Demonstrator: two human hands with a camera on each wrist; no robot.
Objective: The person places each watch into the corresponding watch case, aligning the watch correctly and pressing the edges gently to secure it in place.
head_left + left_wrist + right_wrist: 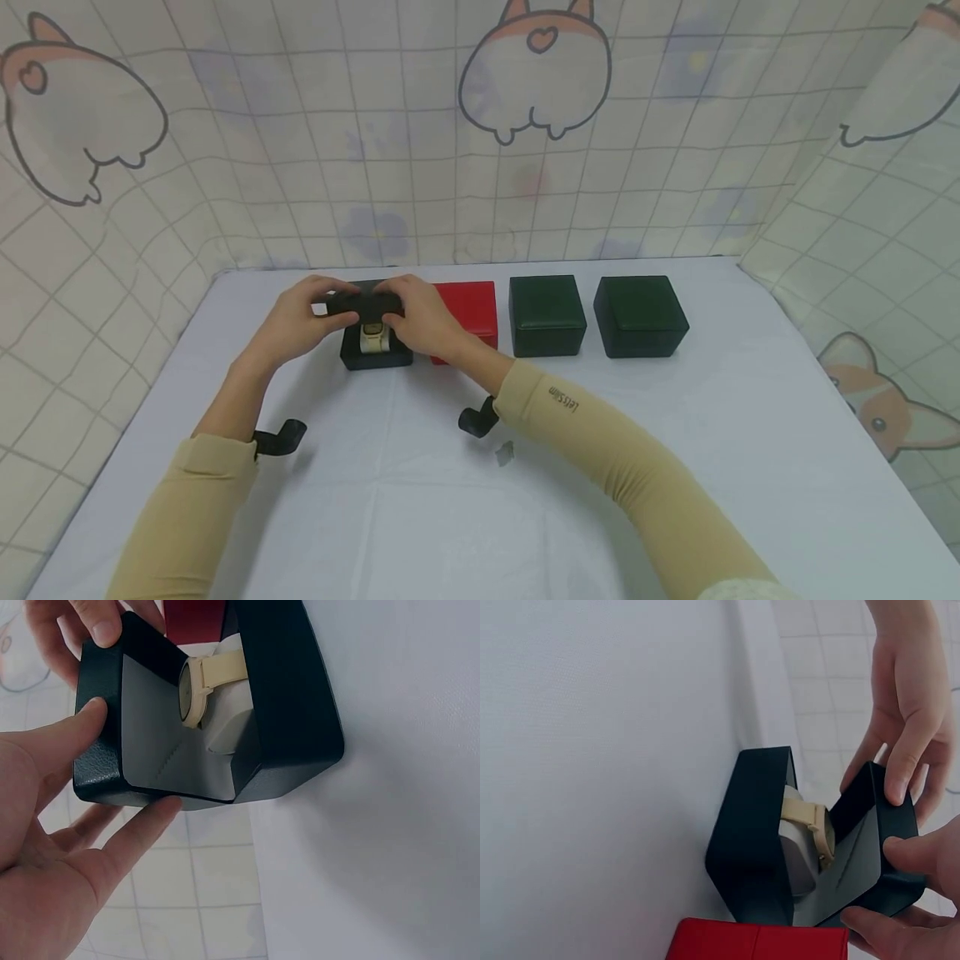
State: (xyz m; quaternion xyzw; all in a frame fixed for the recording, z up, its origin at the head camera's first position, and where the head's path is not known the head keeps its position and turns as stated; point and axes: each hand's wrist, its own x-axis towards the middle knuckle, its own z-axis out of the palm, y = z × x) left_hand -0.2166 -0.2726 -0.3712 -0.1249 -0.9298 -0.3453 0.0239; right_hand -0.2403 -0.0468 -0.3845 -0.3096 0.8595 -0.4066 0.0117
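A dark watch box (377, 361) sits at the back left of the table, its hinged lid (365, 305) raised part way. Inside, a gold-toned watch (193, 694) with a cream strap is wrapped round a white cushion (798, 855). My left hand (294, 323) grips the left end of the lid, thumb on the front edge and fingers behind. At the lid's other end, my right hand (426, 318) holds it in the same way. Both thumbs press the lid's rim in the right wrist view.
Just right of the watch box stands a closed red box (474, 307). Farther along the row are a dark green box (547, 317) and another green box (642, 317). A small grey patch (505, 453) marks the white tablecloth. Patterned curtain (420, 150) surrounds the table's back and sides.
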